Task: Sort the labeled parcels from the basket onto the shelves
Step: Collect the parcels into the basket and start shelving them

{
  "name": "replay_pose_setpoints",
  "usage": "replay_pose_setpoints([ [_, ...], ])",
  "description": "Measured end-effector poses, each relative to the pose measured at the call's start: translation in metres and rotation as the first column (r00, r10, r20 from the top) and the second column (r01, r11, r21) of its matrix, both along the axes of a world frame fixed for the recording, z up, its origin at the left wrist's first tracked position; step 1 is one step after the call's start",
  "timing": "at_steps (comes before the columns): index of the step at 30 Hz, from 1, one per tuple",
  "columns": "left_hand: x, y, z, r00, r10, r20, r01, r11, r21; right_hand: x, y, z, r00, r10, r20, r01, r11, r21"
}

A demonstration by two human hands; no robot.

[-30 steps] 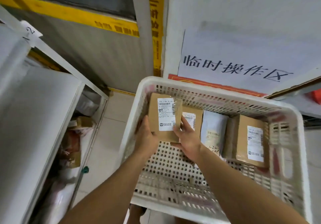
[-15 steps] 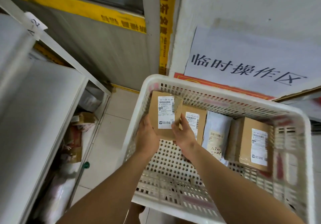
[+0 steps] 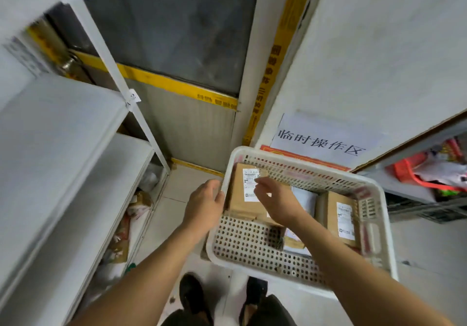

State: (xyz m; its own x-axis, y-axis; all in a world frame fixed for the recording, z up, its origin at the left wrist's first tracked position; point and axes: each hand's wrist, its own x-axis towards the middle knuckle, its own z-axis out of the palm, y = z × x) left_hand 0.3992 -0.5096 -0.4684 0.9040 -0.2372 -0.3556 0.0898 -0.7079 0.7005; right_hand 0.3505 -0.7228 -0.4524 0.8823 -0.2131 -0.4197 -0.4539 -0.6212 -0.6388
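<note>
White perforated basket [image 3: 255,243] sits mid-frame, right of the white shelves [image 3: 63,153]. Brown parcel [image 3: 238,199] with a white printed label [image 3: 250,185] is in the basket's far-left corner, tilted against the basket wall. Right hand [image 3: 274,200] is over that parcel, fingers curled, fingertips [image 3: 259,182] at the label's right edge; looks like a pinch on the parcel but motion blur makes exact contact hard to confirm. Left hand [image 3: 203,205] is at the basket's left rim, fingers loosely spread and relaxed, right beside the parcel's left side; can't tell if it touches rim or parcel, not gripping anything. Second brown parcel [image 3: 340,218] with its own label stands against the basket's right wall. Between the two boxes: a light-coloured soft bag parcel [image 3: 304,199], mostly hidden behind the right forearm. Near part of the basket floor is bare perforated plastic. Shelves on the left: upper tiers show plain white boards, bottom tier holds a jumble of packets, too blurred to identify. Small paper tag [image 3: 134,97] on the shelf upright. Wall behind the basket carries a white paper sign [image 3: 321,139] with black characters. Yellow tape strip [image 3: 174,82] runs across the back panel. Dark shoes [image 3: 192,298] on the tiled floor below the basket.
</note>
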Motion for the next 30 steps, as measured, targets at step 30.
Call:
replay_pose_setpoints([
  [30, -0.063, 0.462, 0.335, 0.093, 0.926, 0.366, -0.904, 0.232, -0.358, 0.137, 0.579, 0.317, 0.398, 0.731, 0.554, -0.882, 0.471, 0.011],
])
